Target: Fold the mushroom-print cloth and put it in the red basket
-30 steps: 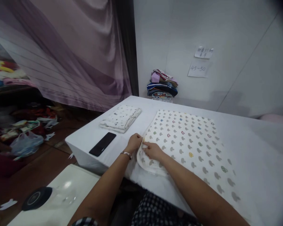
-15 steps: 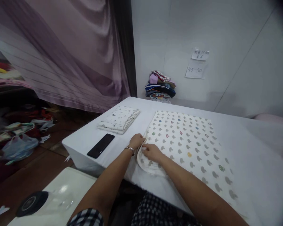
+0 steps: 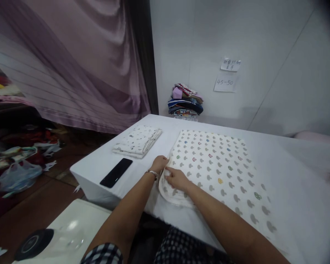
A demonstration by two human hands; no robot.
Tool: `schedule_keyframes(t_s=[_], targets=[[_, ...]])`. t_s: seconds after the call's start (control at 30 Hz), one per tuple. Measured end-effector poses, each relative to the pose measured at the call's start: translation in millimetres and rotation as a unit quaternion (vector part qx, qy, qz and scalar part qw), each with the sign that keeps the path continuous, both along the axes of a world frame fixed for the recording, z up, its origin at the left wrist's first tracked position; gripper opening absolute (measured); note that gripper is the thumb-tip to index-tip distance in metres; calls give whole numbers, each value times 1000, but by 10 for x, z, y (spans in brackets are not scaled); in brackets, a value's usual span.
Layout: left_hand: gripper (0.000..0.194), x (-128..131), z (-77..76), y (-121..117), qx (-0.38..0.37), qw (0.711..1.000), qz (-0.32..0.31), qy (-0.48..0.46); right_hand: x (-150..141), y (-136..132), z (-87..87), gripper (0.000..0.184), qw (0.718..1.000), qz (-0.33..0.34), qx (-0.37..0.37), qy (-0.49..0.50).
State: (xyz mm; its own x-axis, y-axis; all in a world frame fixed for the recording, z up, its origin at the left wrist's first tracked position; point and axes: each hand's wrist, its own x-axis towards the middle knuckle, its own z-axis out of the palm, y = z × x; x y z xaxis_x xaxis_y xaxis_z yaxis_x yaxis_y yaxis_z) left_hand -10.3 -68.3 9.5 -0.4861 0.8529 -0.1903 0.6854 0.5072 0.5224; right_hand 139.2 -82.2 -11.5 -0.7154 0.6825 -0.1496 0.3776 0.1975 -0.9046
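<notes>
A white blanket printed with grey mushroom shapes and a few coloured ones lies spread over the table, folded in layers along its left edge. My left hand, with a bracelet at the wrist, has its fingers closed on that left edge. Close beside it, nearer to me, my right hand pinches the edge by the rounded near-left corner. Both thumbs and fingertips are partly buried in the cloth. To the left lies a folded white cloth with a small print, apart from both hands.
A black phone rests on the white-covered table, near its left edge. Folded fabrics are stacked against the wall behind. A pale surface at lower left holds a round dark-lidded clear container. Bags and cloth lie on the floor at left.
The view has shifted slightly. Both hands keep their hold on the blanket's left edge, with hardly any movement.
</notes>
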Motion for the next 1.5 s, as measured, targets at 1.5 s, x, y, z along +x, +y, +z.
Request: schedule_keyframes(t_s=[1.5], targets=[[26,-124,-201,549,-1,999,3,-39,-19,17,-20,56,1000,9,2,-25]])
